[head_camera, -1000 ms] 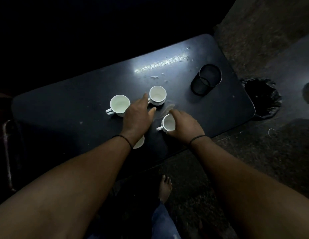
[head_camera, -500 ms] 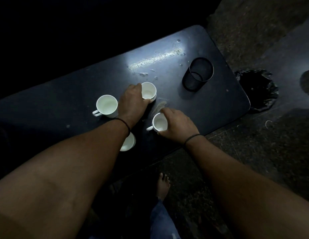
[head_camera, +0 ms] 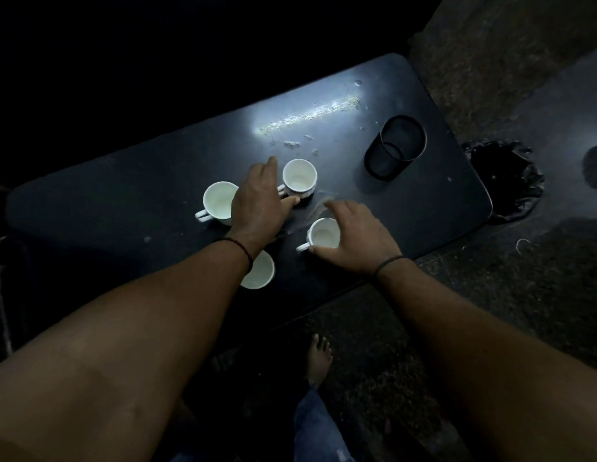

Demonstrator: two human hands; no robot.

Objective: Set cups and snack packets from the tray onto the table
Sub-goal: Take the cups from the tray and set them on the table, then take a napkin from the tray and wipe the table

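Between the hands, four white cups are sitting on the dark table (head_camera: 440,201). Left hand (head_camera: 258,201) is lying flat with straight fingers, its thumb touching the far cup (head_camera: 299,177) by its handle, which is pointing toward that hand. Right hand (head_camera: 355,238) is curling over the near cup (head_camera: 322,235), fingers on its rim. Another cup (head_camera: 218,201) is standing just left of the left hand; a fourth cup (head_camera: 259,273) is peeking from under the left wrist. Beyond the right hand, a dark mesh holder (head_camera: 395,146) is leaning. No tray or snack packets are showing in this dim room.
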